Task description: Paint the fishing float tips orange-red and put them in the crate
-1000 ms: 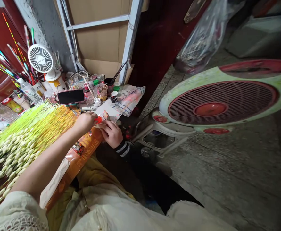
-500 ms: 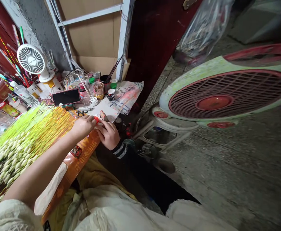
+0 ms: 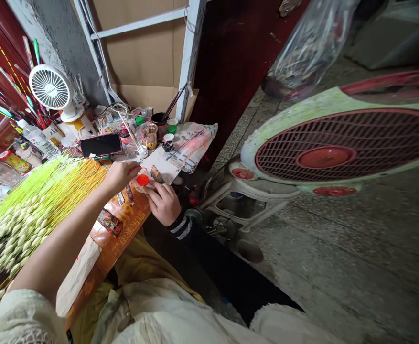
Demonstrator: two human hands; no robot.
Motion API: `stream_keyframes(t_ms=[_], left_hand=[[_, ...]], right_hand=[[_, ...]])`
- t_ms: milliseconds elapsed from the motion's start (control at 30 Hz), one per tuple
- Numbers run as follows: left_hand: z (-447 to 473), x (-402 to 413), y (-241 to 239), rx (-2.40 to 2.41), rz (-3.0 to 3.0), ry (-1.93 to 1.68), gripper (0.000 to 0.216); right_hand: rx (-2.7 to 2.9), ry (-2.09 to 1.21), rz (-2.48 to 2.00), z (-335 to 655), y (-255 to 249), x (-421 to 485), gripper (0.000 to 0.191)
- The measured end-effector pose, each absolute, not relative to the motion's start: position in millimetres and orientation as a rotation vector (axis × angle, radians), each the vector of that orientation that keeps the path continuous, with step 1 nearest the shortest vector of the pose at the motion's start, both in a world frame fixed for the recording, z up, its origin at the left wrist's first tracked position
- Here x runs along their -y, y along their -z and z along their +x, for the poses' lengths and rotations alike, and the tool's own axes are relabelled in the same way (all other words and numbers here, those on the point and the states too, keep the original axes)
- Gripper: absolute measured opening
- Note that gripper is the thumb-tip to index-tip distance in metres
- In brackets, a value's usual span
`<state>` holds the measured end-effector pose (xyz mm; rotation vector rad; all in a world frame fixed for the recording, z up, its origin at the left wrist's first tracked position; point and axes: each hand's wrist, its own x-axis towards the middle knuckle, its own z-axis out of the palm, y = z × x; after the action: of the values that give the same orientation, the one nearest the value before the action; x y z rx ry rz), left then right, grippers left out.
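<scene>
My right hand (image 3: pixel 164 203), in a black cuff with grey stripes, grips a small jar of red paint (image 3: pixel 142 180) from its right side. The jar's mouth faces up and shows bright red inside. Just behind it, my left hand (image 3: pixel 121 176) is closed at the fingertips on what looks like the jar's lid (image 3: pixel 144 170), with a thin red edge showing. Most of the lid is hidden by the fingers. A paint-stained piece (image 3: pixel 155 173) stands beside the jar on white paper (image 3: pixel 164 162).
Yellow-green stems with pale oval heads (image 3: pixel 23 229) cover the left of the table. Behind stand a phone (image 3: pixel 101 145), a small white fan (image 3: pixel 51 88), a bottle (image 3: pixel 39 138) and paint cups (image 3: pixel 149 136). A large fan (image 3: pixel 324 157) lies face up on a stool at right.
My left hand has lifted away from the jar to the left and up, and the red inside of the jar now shows. My right hand stays at the jar.
</scene>
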<state>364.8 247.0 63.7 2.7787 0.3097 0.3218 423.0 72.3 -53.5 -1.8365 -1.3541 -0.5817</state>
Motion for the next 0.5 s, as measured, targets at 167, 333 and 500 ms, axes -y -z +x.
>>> stream_keyframes(t_ms=[167, 333, 500], left_hand=[[385, -266, -52, -0.431, 2.601, -0.357, 0.025], [397, -272, -47, -0.506, 2.771, -0.383, 0.025], [389, -265, -60, -0.497, 2.878, -0.352, 0.03]], right_hand=[[1.355, 0.613, -1.837, 423, 55, -72, 0.029], [1.365, 0.578, -1.84, 424, 54, -71, 0.032], [1.379, 0.488, -1.865, 423, 52, -67, 0.034]])
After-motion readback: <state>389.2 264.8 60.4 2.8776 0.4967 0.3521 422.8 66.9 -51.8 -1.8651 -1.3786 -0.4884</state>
